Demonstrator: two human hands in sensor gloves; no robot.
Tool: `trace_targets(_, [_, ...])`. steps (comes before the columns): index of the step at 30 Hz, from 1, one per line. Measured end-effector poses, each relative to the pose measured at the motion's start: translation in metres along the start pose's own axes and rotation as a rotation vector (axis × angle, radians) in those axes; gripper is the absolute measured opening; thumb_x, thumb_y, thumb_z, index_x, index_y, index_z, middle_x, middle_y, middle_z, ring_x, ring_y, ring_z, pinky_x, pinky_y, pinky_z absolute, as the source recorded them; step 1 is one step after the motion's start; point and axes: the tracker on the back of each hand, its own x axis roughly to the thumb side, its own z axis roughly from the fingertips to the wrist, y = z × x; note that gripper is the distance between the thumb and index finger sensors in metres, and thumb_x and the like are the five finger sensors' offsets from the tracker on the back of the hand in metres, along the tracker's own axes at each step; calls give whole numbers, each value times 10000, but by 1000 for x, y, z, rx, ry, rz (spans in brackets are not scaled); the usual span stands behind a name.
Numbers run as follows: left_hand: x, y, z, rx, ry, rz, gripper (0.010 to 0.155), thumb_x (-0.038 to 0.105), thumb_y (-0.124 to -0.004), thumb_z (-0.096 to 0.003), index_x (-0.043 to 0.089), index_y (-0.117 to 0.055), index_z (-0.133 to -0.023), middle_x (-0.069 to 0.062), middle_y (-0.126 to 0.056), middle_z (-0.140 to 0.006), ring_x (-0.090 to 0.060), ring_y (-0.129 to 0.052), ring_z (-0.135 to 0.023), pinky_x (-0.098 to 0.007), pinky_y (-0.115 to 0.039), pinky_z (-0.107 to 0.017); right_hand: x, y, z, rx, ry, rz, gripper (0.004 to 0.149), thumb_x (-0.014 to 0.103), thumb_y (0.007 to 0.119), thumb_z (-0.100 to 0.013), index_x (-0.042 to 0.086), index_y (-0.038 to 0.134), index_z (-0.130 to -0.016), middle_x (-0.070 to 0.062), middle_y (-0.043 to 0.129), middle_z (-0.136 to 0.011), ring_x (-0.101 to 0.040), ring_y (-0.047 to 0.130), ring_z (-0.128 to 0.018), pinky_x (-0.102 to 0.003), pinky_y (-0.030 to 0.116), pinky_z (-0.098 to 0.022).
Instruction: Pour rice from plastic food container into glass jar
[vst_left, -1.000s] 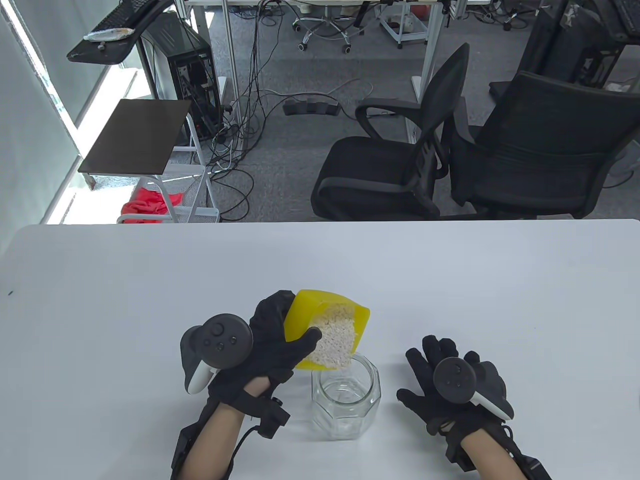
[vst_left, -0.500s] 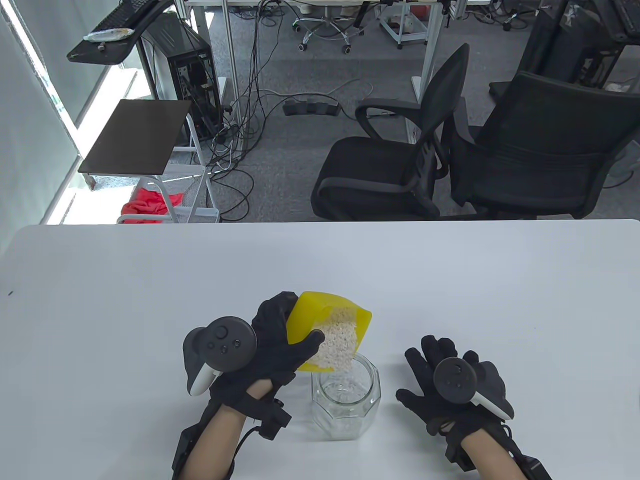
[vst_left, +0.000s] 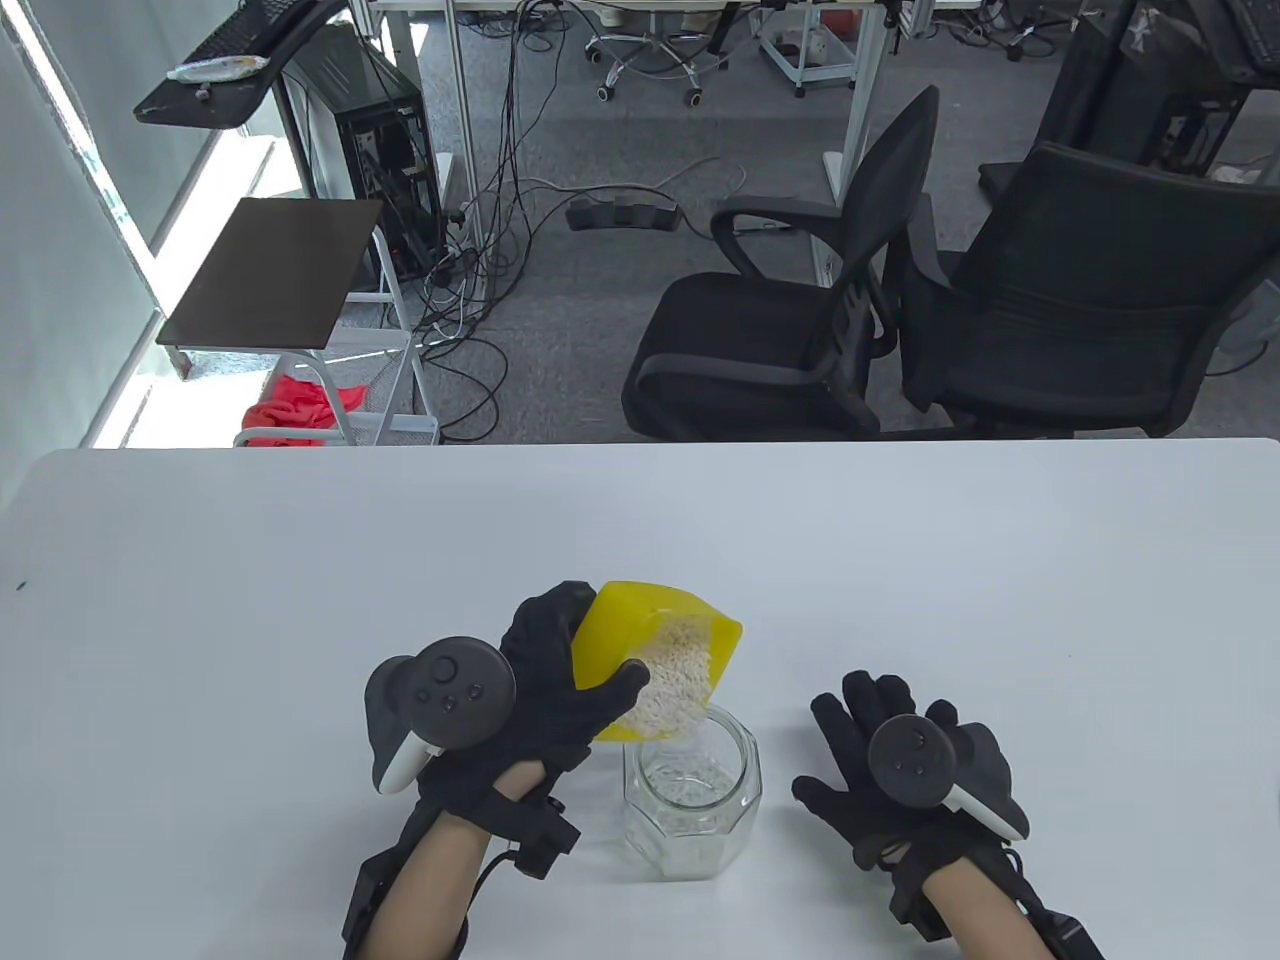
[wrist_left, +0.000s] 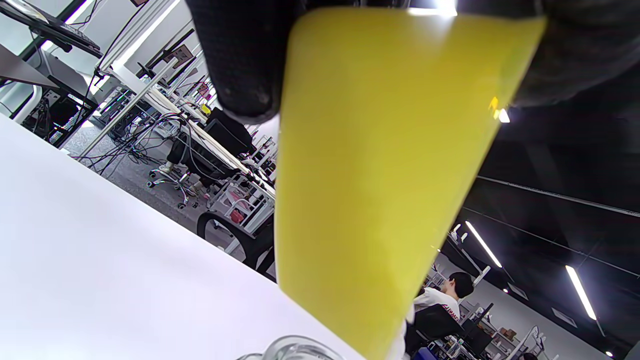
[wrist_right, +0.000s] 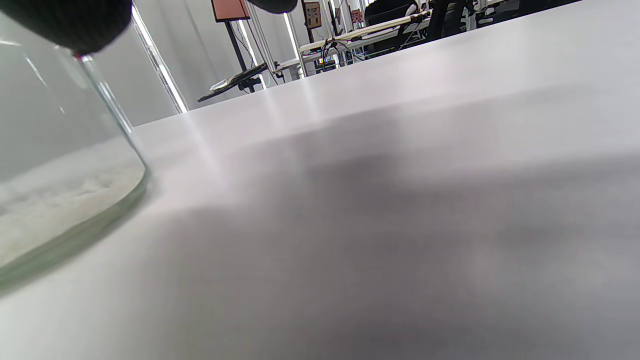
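A white table (vst_left: 900, 560) fills the lower half of the table view, with both gloved hands near its front edge. The left hand (vst_left: 545, 700), in a black sensor glove with a dark tracker strapped to its back, grips a yellow plastic food container (vst_left: 620, 640) around its sides and holds it tilted, its open mouth turned down toward the right. White rice (vst_left: 675, 680) lies heaped at the lowered lip of the container, directly above the opening of a clear, faceted glass jar (vst_left: 692, 795). The jar stands upright on the table between the two hands, and a thin layer of rice shows on its bottom. In the left wrist view the yellow container's wall fills the middle of the frame, pinched between dark fingers (wrist_left: 240, 60). The right hand (vst_left: 905, 775) rests flat on the table just right of the jar, fingers spread wide, holding nothing. Two black office chairs (vst_left: 800, 330) stand beyond the table's far edge.
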Motion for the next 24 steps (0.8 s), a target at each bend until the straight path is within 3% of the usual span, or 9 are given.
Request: trace_targets(24, [11,1,5,29,-30,-71,908,751,-712,-552,149,-367,-1137,-71,-514,-1017,-247,-810,-816,-366,-810,-608,0,0,1,8,3,7,822,640,720,-441,234,445,-1100,-117,217,-1158,-438,141,-1066,-742,78,-605])
